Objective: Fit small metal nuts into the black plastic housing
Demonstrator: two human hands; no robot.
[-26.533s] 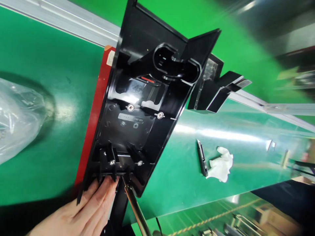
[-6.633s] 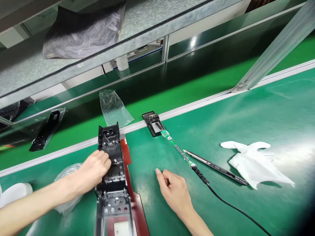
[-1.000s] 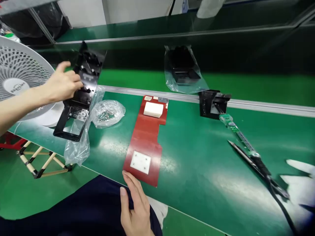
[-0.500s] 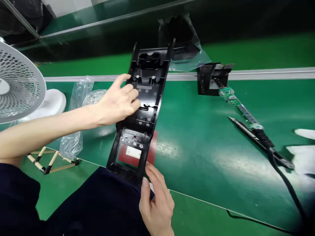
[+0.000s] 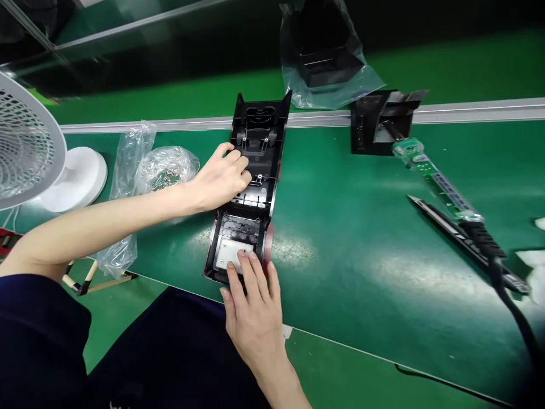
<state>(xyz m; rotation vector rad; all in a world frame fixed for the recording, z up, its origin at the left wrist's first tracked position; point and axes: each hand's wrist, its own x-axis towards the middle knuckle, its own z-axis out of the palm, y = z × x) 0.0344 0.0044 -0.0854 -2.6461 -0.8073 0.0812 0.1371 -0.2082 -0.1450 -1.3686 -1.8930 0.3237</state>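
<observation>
1. The black housing (image 5: 255,170) is laid lengthwise on the red plate (image 5: 269,250), at the near edge of the green bench (image 5: 361,227).
2. Its middle is gripped by the curled left hand (image 5: 221,182). Its near end is pressed by the flat right hand (image 5: 251,301), fingers spread, nothing held.
3. Seating is judged nearly done; the screwdriver (image 5: 443,190), at the right, lies untouched.

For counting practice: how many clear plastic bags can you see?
3: a far bag around a black part; a bunched bag left of the housing; a flat bag beside it. Some may be hidden.
</observation>
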